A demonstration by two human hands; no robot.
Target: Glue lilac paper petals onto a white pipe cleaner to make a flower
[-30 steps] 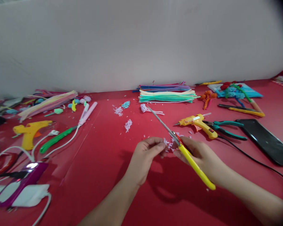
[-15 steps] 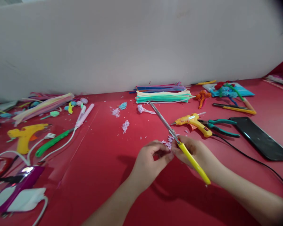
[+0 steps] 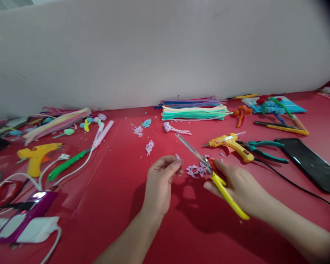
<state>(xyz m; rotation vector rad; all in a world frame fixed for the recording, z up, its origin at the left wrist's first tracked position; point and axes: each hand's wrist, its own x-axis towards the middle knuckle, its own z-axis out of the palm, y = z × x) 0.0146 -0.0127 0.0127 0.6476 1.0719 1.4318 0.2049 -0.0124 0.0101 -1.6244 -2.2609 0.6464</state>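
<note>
L hand (image 3: 160, 179) is now sitting farther from R hand (image 3: 242, 187), pinching lilac snippet (image 3: 177, 156) approx. upright, L of yellow-handled scissors (image 3: 227, 198) that R hand's gripping, blades slanting fwd-left.

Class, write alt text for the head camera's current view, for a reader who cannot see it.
A left hand pinches a small lilac piece while the right hand holds yellow-handled scissors above a red table. Lilac clippings lie between them.

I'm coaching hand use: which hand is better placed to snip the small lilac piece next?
Probably the right hand: it holds yellow-handled metal scissors, while the left hand pinches the lilac piece.
</note>
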